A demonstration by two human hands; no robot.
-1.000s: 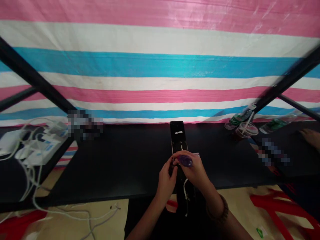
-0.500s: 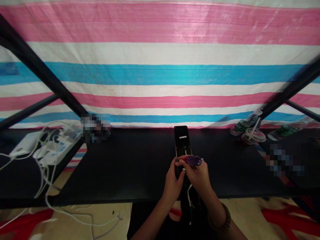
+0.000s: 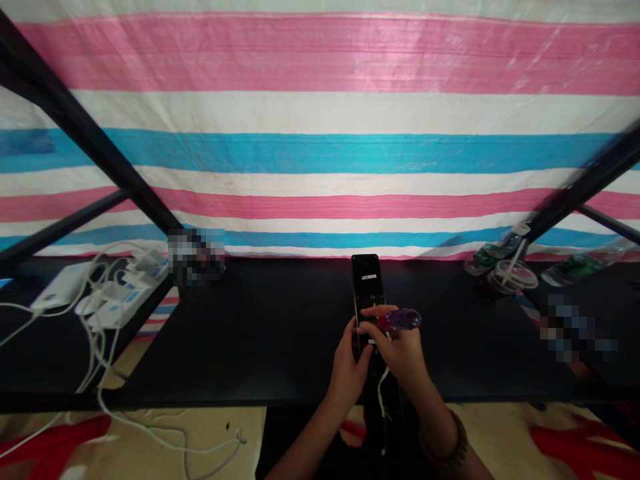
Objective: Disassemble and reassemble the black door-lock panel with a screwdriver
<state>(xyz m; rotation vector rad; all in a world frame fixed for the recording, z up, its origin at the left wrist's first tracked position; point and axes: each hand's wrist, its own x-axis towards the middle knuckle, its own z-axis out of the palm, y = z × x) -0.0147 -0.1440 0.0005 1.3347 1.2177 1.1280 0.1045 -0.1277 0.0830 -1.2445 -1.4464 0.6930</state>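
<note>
A long, flat black device (image 3: 368, 288) with a small white label lies on the black table, its far end toward the striped sheet. My left hand (image 3: 349, 365) is closed on the device's left edge, the thumb over its face. In my right hand (image 3: 407, 353) is a screwdriver (image 3: 403, 319) with a clear purple and red handle, tilted so the handle points right. Its tip is hidden by my fingers over the device. A white cable (image 3: 381, 397) hangs below my right hand past the table's front edge.
At left, a white power strip (image 3: 117, 303) with tangled cords lies beside a white box (image 3: 63, 287). On the right are a plastic cup with a straw (image 3: 511, 277) and green-labelled bottles (image 3: 575, 267). Black metal posts (image 3: 105, 157) slant down on both sides.
The screwdriver's handle has swung to the right and lies more level. My right hand has turned slightly with it; my left hand keeps its hold. The whole view has shifted a little.
</note>
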